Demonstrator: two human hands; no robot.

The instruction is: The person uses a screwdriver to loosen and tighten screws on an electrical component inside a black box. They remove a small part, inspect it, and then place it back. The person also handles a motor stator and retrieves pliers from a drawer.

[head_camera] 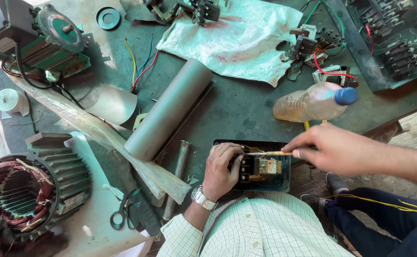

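Shirt [261, 228]: checked, nearest the lens.
Desk [237, 104]: green, carries the starter box [284, 183].
Starter box: black, at desk edge, under both hands.
Left hand [220, 169]: fingers [234, 166] clenched on the box's left side.
Right hand [330, 150]: fingers grasping a screwdriver [265, 153], tip inside the box.

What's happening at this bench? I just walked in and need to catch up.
A person steadies a dark switch box on the green workbench with the left hand, while the right hand holds a thin tool into its contacts. A grey tube, a plastic bottle and an opened motor stator lie around.
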